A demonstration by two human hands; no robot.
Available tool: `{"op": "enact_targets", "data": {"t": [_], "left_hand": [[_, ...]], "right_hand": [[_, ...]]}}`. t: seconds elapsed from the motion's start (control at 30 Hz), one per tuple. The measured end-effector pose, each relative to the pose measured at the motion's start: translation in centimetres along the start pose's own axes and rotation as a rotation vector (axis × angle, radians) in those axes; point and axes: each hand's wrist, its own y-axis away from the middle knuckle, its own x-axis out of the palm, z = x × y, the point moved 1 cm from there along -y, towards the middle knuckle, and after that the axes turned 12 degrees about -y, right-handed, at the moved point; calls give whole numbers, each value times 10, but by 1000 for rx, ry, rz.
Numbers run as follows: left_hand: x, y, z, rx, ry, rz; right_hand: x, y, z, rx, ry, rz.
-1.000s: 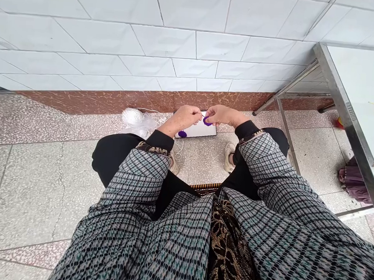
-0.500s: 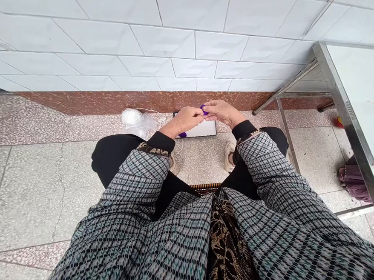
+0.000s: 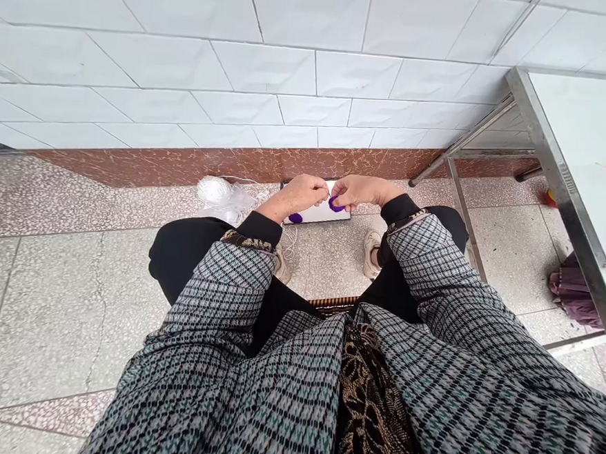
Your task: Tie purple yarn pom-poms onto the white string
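My right hand (image 3: 360, 191) pinches a small purple yarn piece (image 3: 336, 204), its thumb and fingers closed on the upper edge. Just to the left, my left hand (image 3: 305, 192) is closed in a pinch. Something thin shows between its fingertips and the purple piece, too fine to make out as a strand or a tool. Both hands are held over a shallow white tray (image 3: 318, 215) with a dark rim on the floor. Another purple piece (image 3: 296, 218) is in view at the tray's left end, below my left wrist.
A ball of white yarn (image 3: 213, 189) and a clear plastic bag (image 3: 238, 200) lie on the floor to the left. Ahead rises a white tiled wall (image 3: 272, 69). A metal-framed table (image 3: 552, 147) stands at the right, with purple cloth (image 3: 574, 291) beneath it.
The purple piece has moved down and slightly right with my right hand, and it shows more fully. My hands have drawn a little apart. The purple piece in the tray is less covered.
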Motion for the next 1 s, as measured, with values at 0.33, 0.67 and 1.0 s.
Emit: {"op": "enact_targets", "data": {"t": [0.33, 0.67, 1.0], "left_hand": [[5, 0, -4, 58, 147, 27], [-2, 1, 2, -7, 85, -74], [3, 2, -3, 84, 163, -6]], "right_hand": [[-5, -3, 8, -318, -771, -228], [0, 3, 3, -99, -5, -40], [4, -10, 4, -164, -770, -295]]}}
